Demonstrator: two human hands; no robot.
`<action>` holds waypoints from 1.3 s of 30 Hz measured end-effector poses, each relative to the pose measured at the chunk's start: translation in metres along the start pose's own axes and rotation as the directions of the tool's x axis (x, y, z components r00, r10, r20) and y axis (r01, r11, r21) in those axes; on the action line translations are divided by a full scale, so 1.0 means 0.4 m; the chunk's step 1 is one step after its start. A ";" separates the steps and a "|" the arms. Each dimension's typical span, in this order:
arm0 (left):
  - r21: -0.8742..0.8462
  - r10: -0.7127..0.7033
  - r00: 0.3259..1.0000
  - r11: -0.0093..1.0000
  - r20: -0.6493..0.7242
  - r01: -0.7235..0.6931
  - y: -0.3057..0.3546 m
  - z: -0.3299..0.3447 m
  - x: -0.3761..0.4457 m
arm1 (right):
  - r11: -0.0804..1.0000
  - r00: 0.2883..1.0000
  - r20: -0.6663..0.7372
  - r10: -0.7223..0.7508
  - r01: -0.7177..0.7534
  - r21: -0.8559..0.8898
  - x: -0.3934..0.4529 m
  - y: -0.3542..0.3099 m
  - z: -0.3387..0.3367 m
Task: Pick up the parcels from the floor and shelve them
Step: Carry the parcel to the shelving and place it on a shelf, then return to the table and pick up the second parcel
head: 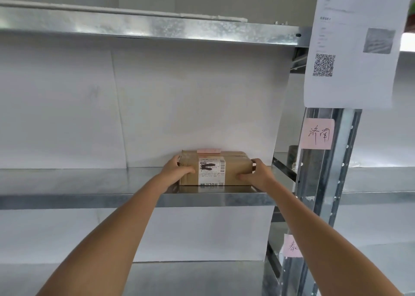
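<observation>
A brown cardboard parcel [234,167] with a white shipping label and a pink sticky note on top rests on the middle metal shelf [89,181], toward its right end, close to the white back panel. My left hand [176,169] grips the parcel's left end, thumb across the front face. My right hand [258,172] holds its right end, fingers wrapped over the top corner. Both arms reach forward from below.
A steel upright post [325,183] stands just right of the parcel, bearing pink handwritten notes [318,134] and a white sheet with a QR code [350,49]. An upper shelf [157,26] hangs overhead; a lower shelf [190,277] lies beneath.
</observation>
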State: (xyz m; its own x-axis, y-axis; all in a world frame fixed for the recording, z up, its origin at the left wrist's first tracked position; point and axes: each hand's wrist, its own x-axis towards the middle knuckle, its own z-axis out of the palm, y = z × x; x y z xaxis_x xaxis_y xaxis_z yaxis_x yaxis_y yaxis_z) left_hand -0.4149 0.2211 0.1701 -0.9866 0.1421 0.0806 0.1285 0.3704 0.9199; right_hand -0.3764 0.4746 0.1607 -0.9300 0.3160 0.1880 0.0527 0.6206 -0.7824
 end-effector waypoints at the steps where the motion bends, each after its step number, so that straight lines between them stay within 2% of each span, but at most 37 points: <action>1: 0.025 0.004 1.000 1.000 -0.012 -0.004 0.009 0.000 -0.019 | 1.000 1.000 0.001 0.016 -0.016 0.011 -0.007 -0.005 -0.004; 3: 0.075 -0.001 0.999 0.997 -0.035 0.004 0.017 -0.004 -0.040 | 0.998 0.999 0.006 0.051 -0.051 0.048 -0.023 -0.014 -0.011; 7: 0.146 0.001 0.998 0.989 -0.056 0.007 0.005 -0.028 -0.073 | 0.997 0.997 0.005 0.071 -0.071 -0.035 -0.074 -0.025 -0.017; 11: 0.232 0.026 0.999 0.973 -0.031 -0.018 -0.025 -0.076 -0.147 | 0.996 0.996 -0.033 0.080 -0.082 -0.038 -0.151 -0.043 0.003; 15: 0.308 0.049 0.999 0.950 -0.009 -0.044 -0.069 -0.143 -0.245 | 0.991 0.998 0.020 0.067 -0.064 -0.117 -0.262 -0.094 0.061; 18: 0.376 0.046 0.999 0.925 -0.001 -0.043 -0.116 -0.216 -0.313 | 0.974 0.994 0.109 0.031 -0.006 -0.225 -0.350 -0.142 0.145; 24: 0.370 -0.047 0.996 0.926 -0.078 0.073 -0.232 -0.412 -0.436 | 0.951 0.963 0.244 -0.115 0.178 -0.253 -0.486 -0.290 0.384; 29: 0.340 -0.150 0.967 0.916 -0.208 0.215 -0.346 -0.615 -0.541 | 0.928 0.887 0.413 -0.208 0.312 -0.203 -0.569 -0.455 0.625; 32: 0.302 -0.207 0.928 0.904 -0.309 0.302 -0.433 -0.758 -0.615 | 0.905 0.813 0.510 -0.283 0.402 -0.140 -0.625 -0.567 0.793; 35: 0.253 -0.273 0.866 0.881 -0.419 0.400 -0.527 -0.903 -0.697 | 0.876 0.719 0.605 -0.343 0.478 -0.071 -0.693 -0.673 0.964; 39: 0.174 -0.355 0.740 0.829 -0.572 0.532 -0.645 -1.097 -0.801 | 0.839 0.565 0.728 -0.388 0.544 0.024 -0.789 -0.817 1.189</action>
State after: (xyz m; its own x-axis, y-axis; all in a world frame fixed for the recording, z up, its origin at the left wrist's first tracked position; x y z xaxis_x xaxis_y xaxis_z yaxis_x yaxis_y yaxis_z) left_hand -0.1761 -0.3227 0.0753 -0.8329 -0.5514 -0.0477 -0.4011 0.5420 0.7385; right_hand -0.2732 -0.1693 0.0746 -0.8108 -0.5848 -0.0231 -0.4707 0.6750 -0.5682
